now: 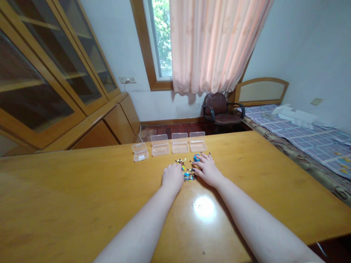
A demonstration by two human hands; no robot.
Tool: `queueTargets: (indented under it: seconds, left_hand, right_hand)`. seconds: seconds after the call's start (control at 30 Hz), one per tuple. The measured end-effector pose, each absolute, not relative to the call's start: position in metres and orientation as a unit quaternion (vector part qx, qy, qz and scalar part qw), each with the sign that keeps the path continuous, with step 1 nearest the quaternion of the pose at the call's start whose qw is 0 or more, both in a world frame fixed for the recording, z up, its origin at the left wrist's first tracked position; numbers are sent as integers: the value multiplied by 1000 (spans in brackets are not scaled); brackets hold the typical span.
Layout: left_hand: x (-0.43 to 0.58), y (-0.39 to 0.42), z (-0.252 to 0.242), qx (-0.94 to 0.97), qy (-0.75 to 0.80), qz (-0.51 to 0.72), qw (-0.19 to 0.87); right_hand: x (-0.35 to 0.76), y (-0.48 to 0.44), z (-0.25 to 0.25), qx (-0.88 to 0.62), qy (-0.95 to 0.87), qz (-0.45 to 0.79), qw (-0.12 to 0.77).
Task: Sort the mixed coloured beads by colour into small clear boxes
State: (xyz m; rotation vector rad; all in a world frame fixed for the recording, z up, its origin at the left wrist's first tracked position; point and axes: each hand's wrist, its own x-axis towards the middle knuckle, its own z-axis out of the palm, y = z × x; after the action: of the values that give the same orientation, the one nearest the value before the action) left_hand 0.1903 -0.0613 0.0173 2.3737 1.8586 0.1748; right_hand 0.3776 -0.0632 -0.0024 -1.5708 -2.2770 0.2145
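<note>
A small heap of tiny building-block-like pieces (pixel 188 176), blue, yellow, dark brown and pale, lies on the wooden table (pixel 109 204) between my hands. More loose pieces (pixel 181 162) are scattered just behind it. At the heap's left edge is my left hand (pixel 172 177), knuckles up and fingers curled under; whatever they may hold is hidden. My right hand (pixel 208 169) reaches in from the right with its fingers spread. Its fingertips are over or beside a blue cluster of pieces (pixel 196 157); whether they touch it is unclear.
Behind the pieces stand several clear plastic boxes with raised lids, including a small box (pixel 140 157) at the left and a larger one (pixel 197 146) at the right. A brown armchair (pixel 218 109), a bed (pixel 296 128) and a glass-door cabinet (pixel 79 102) surround the table.
</note>
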Motion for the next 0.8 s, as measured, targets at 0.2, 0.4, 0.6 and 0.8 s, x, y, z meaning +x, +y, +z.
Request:
queueTargets:
  seconds: [0.2, 0.4, 0.6, 0.8]
  left_hand:
    - [189, -57, 9, 812, 567, 100, 103]
    - [186, -51, 3, 816, 538, 165, 129]
    - [184, -51, 4, 802, 567, 164, 96]
    - [184, -51, 3, 798, 578, 154, 73]
  right_hand:
    - [376, -63, -3, -545, -813, 93, 181]
    - [376, -64, -4, -533, -821, 101, 176]
    - [372, -69, -1, -522, -835, 111, 134]
    - [369, -69, -2, -520, -839, 119, 111]
